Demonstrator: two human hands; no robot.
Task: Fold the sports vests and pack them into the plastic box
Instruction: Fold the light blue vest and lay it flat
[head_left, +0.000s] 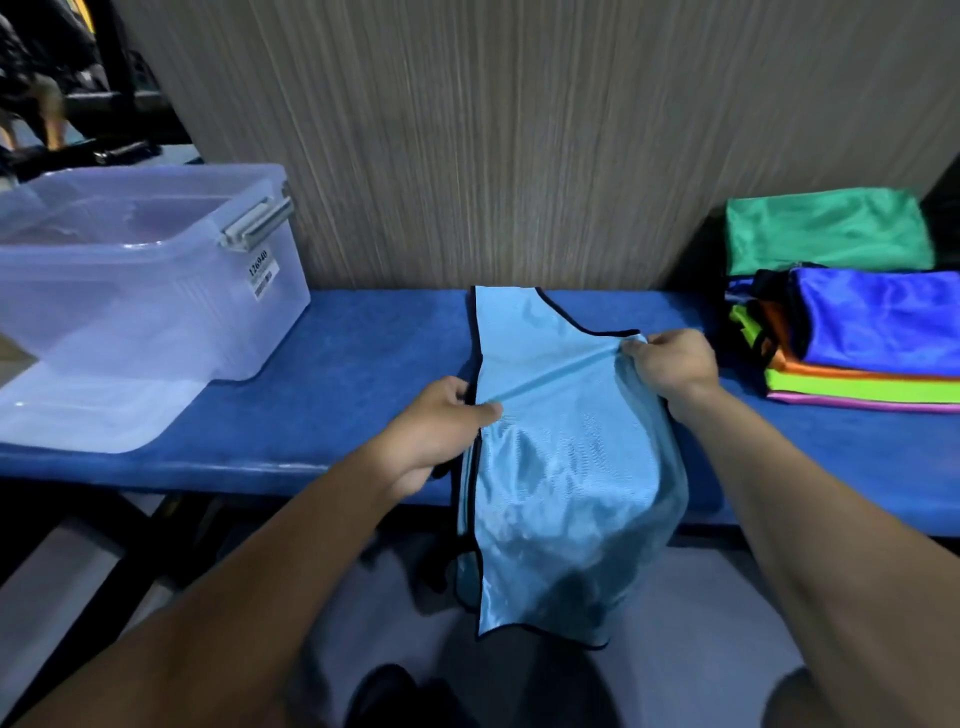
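Pale blue and glossy, the light-blue vest (561, 467) hangs low in the centre of the frame, its bottom hem dangling off the front edge of the blue surface (337, 374) toward the floor while its upper part lies flat on the surface, strap end reaching up to the wood-grain wall (493, 130). It already looks doubled lengthwise, black trim stacked along its left side, so the fold seems only part done. The left hand (441, 431) has its grip closed on that trimmed left edge, thumb lying over the cloth; the right hand (672, 364) pinches the cloth at the right edge a little higher, and a taut crease runs between the two. Further back, at the right of the frame, a stack of folded vests (857, 338) sits on the surface in green, royal blue, orange, lime and pink, well apart from the box, so most folding appears finished but none of that is packed. At the upper left stands the clear plastic box (130, 270), lid off; as far as can be told through its walls it holds no vests, so packing seems not yet begun.
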